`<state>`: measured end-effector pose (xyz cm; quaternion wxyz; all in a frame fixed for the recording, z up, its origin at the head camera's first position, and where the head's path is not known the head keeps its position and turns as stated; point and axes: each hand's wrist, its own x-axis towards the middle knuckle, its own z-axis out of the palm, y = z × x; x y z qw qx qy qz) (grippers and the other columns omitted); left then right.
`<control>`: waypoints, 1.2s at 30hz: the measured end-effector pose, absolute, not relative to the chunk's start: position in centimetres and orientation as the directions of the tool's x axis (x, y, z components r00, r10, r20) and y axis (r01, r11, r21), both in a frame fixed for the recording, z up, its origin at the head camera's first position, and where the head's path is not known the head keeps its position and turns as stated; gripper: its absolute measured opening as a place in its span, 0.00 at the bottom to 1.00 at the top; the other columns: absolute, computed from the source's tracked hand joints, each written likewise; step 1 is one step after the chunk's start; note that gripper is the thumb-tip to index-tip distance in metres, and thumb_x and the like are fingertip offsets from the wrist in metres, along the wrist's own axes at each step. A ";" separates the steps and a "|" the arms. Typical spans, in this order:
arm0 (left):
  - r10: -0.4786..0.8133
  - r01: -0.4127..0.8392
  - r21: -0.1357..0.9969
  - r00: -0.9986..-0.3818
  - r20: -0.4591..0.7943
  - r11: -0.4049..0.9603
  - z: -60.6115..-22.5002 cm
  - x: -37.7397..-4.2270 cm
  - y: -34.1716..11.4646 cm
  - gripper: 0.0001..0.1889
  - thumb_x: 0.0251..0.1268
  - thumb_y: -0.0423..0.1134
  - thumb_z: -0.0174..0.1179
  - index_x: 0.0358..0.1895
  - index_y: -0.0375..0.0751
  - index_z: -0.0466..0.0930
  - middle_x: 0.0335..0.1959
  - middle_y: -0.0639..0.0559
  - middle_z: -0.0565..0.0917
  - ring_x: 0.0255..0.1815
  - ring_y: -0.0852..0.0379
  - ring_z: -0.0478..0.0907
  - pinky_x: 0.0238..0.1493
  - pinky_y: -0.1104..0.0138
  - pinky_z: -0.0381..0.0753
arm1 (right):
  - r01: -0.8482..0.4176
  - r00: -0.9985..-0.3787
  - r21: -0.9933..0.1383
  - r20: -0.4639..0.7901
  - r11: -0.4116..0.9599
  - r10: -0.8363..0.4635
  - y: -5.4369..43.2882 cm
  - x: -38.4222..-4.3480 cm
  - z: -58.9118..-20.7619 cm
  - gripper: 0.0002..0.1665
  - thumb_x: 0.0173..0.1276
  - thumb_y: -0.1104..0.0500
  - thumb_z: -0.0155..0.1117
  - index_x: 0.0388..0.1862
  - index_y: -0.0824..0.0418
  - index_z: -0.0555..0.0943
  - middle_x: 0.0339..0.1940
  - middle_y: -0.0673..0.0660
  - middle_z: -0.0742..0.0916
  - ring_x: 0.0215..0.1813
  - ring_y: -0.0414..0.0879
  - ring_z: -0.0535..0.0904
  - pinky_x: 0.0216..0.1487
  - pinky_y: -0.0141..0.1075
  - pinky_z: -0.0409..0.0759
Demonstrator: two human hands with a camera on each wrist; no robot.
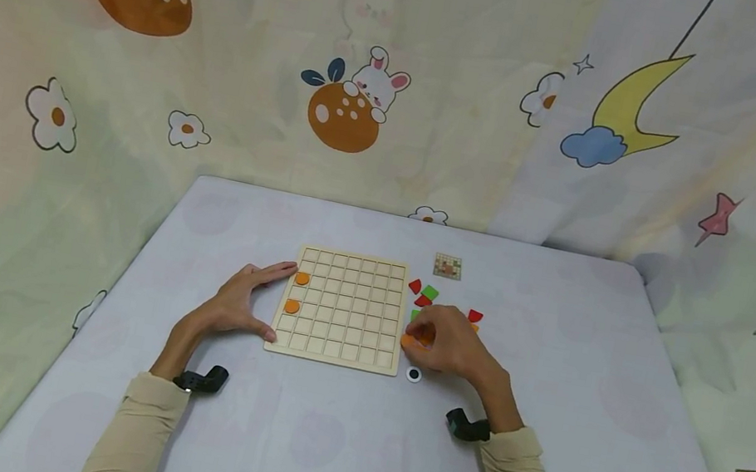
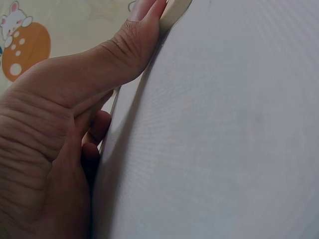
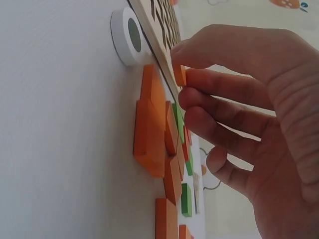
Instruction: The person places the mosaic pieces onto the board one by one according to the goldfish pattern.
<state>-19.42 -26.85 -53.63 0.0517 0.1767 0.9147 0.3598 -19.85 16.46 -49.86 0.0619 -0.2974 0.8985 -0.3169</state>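
Note:
A pale wooden grid board [image 1: 335, 351] lies flat on the table. My left hand [image 1: 237, 306] is spread along its left edge, thumb at the near corner and fingertips farther up. In the left wrist view, the thumb [image 2: 119, 55] rests against the board's edge. Two orange pieces [image 1: 292, 306] sit in the leftmost part of the grid. At the board's right edge, my right hand [image 1: 446, 341] pinches a small orange block [image 3: 179, 75] between thumb and index finger. Below that hand are several loose orange blocks [image 3: 149, 134], partly hidden from the head view.
Red pieces [image 1: 415, 286] and green pieces [image 1: 429, 292] lie right of the board. A white round piece with a dark centre [image 1: 413, 374] sits near its lower right corner. Farther back is a small patterned card [image 1: 448, 266]. A printed curtain [image 1: 254, 79] hangs behind the table.

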 end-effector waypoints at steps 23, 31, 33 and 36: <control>0.355 0.290 0.677 -0.934 0.045 0.676 -53.6 -19.4 -27.4 0.70 0.28 0.54 0.95 0.86 0.55 0.66 0.89 0.55 0.64 0.61 0.51 0.69 0.64 0.51 0.69 | -0.552 -0.732 -0.693 0.138 0.463 -0.667 10.9 -21.3 -49.8 0.08 0.65 0.58 0.78 0.43 0.57 0.95 0.38 0.46 0.91 0.42 0.43 0.83 0.46 0.34 0.82; 0.359 0.292 0.678 -0.932 0.045 0.674 -53.4 -19.4 -27.3 0.70 0.28 0.56 0.95 0.86 0.54 0.67 0.89 0.55 0.64 0.59 0.51 0.69 0.62 0.53 0.69 | -0.609 -0.678 -0.676 0.172 0.415 -0.715 8.8 -21.7 -50.1 0.09 0.65 0.60 0.80 0.43 0.61 0.95 0.37 0.50 0.92 0.41 0.42 0.84 0.47 0.33 0.83; 0.361 0.292 0.678 -0.932 0.042 0.675 -53.5 -19.4 -27.1 0.70 0.29 0.57 0.94 0.86 0.54 0.67 0.89 0.55 0.64 0.59 0.52 0.69 0.61 0.53 0.69 | -0.605 -0.680 -0.671 0.154 0.429 -0.717 8.5 -21.5 -50.1 0.09 0.66 0.60 0.79 0.44 0.60 0.95 0.38 0.49 0.92 0.41 0.40 0.84 0.47 0.32 0.83; 0.357 0.293 0.673 -0.933 0.046 0.679 -53.8 -19.3 -27.0 0.70 0.29 0.58 0.94 0.86 0.55 0.66 0.89 0.55 0.64 0.59 0.52 0.69 0.61 0.54 0.69 | -0.614 -0.672 -0.660 0.149 0.433 -0.725 8.1 -21.3 -50.3 0.10 0.67 0.60 0.78 0.45 0.60 0.95 0.38 0.49 0.92 0.41 0.38 0.83 0.46 0.32 0.83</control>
